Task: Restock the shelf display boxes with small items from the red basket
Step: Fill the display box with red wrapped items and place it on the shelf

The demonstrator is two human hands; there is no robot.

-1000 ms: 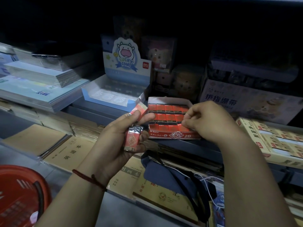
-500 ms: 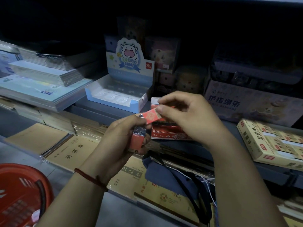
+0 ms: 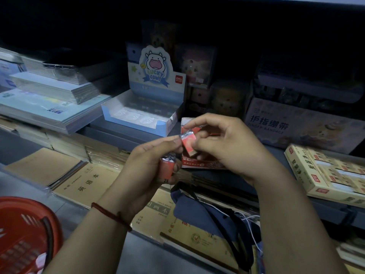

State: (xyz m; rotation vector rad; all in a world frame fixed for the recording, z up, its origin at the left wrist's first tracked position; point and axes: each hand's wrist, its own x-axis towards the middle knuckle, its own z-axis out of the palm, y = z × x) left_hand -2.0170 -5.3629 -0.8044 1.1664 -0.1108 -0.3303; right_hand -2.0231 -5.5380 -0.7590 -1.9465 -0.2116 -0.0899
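The red basket [image 3: 23, 234] sits far left of the red box [image 3: 197, 164], down low. Just in front of the box, our left hand [image 3: 150, 167] curls its fingers around one eraser [image 3: 166, 171] and pinches the end of a second eraser [image 3: 188, 140], and our right hand [image 3: 227, 147], over the box, pinches that same one from the other side. If one hand lets go too soon, or the shiny wrap slips, we think it could drop among the books [image 3: 156, 212] below the box, and the eraser in our left hand could slide out too.
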